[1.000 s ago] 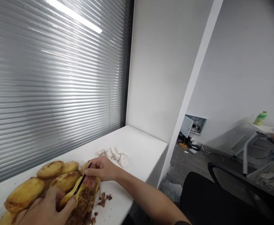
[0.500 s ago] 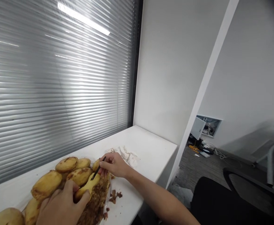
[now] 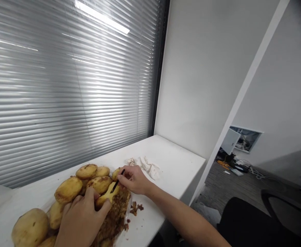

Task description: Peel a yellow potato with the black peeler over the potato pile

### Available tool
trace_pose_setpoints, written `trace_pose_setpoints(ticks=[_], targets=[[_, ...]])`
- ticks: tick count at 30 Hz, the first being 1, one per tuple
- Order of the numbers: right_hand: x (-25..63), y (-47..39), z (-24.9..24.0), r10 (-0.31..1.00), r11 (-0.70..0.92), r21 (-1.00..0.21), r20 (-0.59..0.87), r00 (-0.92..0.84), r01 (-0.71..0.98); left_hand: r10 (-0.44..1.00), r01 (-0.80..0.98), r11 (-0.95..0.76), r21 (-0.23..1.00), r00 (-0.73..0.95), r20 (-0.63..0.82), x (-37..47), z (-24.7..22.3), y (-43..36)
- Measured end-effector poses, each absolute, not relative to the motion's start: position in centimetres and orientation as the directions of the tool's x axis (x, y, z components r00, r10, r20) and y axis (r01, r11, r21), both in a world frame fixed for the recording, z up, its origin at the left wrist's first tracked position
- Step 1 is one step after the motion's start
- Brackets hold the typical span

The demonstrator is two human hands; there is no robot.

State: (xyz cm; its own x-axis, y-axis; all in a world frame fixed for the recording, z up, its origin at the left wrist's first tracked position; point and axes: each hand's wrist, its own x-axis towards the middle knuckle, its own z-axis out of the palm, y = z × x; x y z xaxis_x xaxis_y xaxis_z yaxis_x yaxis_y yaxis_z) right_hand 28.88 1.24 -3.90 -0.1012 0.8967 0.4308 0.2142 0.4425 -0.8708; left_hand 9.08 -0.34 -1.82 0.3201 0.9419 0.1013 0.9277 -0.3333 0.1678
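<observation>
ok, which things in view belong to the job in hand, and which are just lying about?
Job in hand:
left hand, gripping a yellow piece
right hand, holding a slim black tool, tip at that piece
other yellow pieces
probably the brown heap

Lying about:
crumpled white paper
black chair
loose cables

Reads as an office. Slatted blinds [image 3: 62, 103] line the glass along the long far edge of a plain white table [image 3: 176, 157]; a strip light [image 3: 102, 17] shows in that glass (reflected or beyond it, can't tell which). Bare pale wall [image 3: 201, 68] rises at the table's short far edge. Past the right edge: dark grey carpet-like floor [image 3: 216, 185], a black chair [image 3: 243, 223], an open wall box [image 3: 250, 139] packed with wiring, loose cables [image 3: 253, 172] on the floor below.
</observation>
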Motion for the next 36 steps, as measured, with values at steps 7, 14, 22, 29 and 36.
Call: trace_pose_setpoints(ticks=[7, 14, 22, 29, 36], targets=[[28.86, 1.34, -4.11, 0.890, 0.456, -0.866, 0.439, -0.125, 0.206, 0.958, 0.933, -0.287, 0.218, 0.274, 0.086, 9.00, -1.94, -0.35], [28.86, 1.38, -4.05, 0.888, 0.458, -0.859, 0.455, -0.067, 0.228, 0.956, 0.933, -0.290, 0.211, 0.275, 0.100, 9.03, -2.04, -0.26], [28.90, 1.40, -4.03, 0.888, 0.451, -0.856, 0.460, -0.027, 0.254, 0.963, 0.938, -0.269, 0.218, 0.260, 0.068, 9.20, -1.67, -0.46], [28.92, 1.03, -3.78, 0.888, 0.458, -0.852, 0.452, -0.087, 0.255, 0.968, 0.941, -0.251, 0.228, 0.241, 0.072, 9.37, -1.52, -0.88], [28.96, 0.89, -3.91, 0.897, 0.442, -0.858, 0.431, -0.101, 0.260, 0.966, 0.927, -0.259, 0.270, 0.246, 0.082, 9.21, -1.48, -1.20]])
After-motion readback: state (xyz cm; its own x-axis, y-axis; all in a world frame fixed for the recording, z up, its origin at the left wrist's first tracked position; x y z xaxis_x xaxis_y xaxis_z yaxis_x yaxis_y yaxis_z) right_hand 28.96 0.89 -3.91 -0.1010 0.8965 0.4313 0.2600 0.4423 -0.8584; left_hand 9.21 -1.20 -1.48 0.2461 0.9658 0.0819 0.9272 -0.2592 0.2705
